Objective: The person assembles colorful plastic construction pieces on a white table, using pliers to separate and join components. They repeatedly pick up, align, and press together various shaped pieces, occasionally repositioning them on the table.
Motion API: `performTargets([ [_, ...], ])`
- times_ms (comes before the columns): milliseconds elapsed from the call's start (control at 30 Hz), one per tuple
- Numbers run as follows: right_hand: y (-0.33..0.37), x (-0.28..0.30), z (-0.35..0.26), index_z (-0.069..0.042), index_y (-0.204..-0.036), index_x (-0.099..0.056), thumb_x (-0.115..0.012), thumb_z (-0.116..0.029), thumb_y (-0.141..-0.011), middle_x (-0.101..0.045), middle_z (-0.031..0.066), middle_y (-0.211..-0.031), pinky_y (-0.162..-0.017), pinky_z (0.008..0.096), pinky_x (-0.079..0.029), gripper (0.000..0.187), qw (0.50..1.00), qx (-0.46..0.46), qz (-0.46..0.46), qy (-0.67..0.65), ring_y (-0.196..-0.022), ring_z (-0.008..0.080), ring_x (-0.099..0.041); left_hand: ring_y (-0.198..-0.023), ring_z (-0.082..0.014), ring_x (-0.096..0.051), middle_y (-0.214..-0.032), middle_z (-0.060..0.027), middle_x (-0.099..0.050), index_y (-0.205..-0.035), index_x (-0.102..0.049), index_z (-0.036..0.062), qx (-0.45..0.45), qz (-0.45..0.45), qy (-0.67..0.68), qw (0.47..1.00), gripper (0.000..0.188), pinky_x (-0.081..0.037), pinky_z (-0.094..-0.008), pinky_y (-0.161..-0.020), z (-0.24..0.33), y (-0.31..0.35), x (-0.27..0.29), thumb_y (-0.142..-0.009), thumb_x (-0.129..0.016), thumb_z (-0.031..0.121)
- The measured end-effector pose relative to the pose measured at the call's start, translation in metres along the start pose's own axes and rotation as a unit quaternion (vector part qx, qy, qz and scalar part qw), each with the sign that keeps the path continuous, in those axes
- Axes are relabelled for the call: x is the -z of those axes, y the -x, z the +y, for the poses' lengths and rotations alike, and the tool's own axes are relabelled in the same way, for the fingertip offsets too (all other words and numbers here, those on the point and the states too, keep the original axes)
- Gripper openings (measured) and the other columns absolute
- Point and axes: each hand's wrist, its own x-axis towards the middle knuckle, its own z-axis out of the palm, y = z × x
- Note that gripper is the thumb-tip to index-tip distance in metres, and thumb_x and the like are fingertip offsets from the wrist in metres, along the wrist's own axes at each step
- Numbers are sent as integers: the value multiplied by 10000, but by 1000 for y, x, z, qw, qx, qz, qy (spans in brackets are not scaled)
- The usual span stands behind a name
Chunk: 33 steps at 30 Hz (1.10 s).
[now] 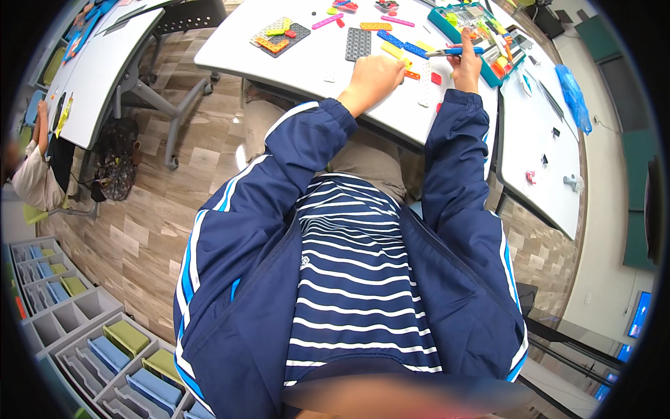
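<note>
Just beside the near left side of the teal plastic compartment box (439, 21), the right hand (466, 68) is raised with its fingers closed around a slim blue-handled tool (453, 52), whose grey tip points left, away from the box. Further left of the box, the left hand (377, 79) is curled over the white surface (230, 43), close to a small yellow plastic piece (407, 63); its fingertips are mostly hidden, so I cannot tell whether they grip that piece or anything else.

Left of the box, beyond the hands, lie a flat blue perforated strip (390, 38), a short yellow strip (392, 50) and an orange perforated strip (375, 26). Further left of it sits a dark grey perforated plate (358, 45), and farthest left a light grey perforated plate (271, 31) carries yellow and orange strips. On the box's near left side, a small red plastic piece (436, 79) lies beside a long white perforated strip (424, 85). Small coloured parts fill the box's compartments. To the right of the box, a crumpled translucent blue plastic bag (573, 98) hangs at the edge of another white surface (530, 140).
</note>
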Motion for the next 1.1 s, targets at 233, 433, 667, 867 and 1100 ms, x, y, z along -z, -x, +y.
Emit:
performTargets([
  [233, 13, -8, 2, -37, -846, -671, -846, -531, -872, -718, 116, -772, -519, 263, -551, 525, 979, 132, -151, 40, -584, 131, -675, -729, -326, -742, -804, -127, -755, -1027, -814, 150, 0, 7, 7, 1000, 234, -584, -453, -672, 1, 2, 2, -973, -668, 325],
  [433, 29, -22, -4, -67, -884, -679, -858, -479, -879, -706, 49, -781, -524, 216, -506, 450, 953, 188, -190, 143, -609, 103, -679, -730, -323, -740, -808, -127, -756, -1048, -812, 156, 0, 0, -3, 1000, 240, -581, -455, -669, 3, 2, 4, -980, -656, 326],
  [667, 43, -29, -11, -71, -841, -646, -872, -512, -852, -660, 14, -680, -519, 218, -496, 495, 943, 220, -196, 154, -567, 89, -645, -721, -327, -736, -798, -126, -752, -1059, -806, 155, 2, -2, 3, 1000, 243, -577, -461, -667, 3, 2, 5, -990, -644, 323],
  [867, 61, -40, -14, -60, -845, -635, -883, -485, -849, -651, 11, -686, -556, 227, -491, 493, 878, 346, -203, 260, -586, 75, -619, -713, -328, -732, -781, -127, -746, -1059, -802, 153, -9, 2, 4, 1000, 244, -576, -465, -663, 2, 2, 4, -996, -638, 323],
  [1100, 65, -42, -13, -56, -823, -629, -878, -458, -862, -655, 16, -675, -576, 245, -500, 475, 894, 340, -167, 239, -611, 96, -647, -700, -327, -730, -760, -122, -738, -1027, -800, 148, -7, 6, 1, 1000, 239, -575, -463, -651, 1, 2, 2, -996, -644, 327],
])
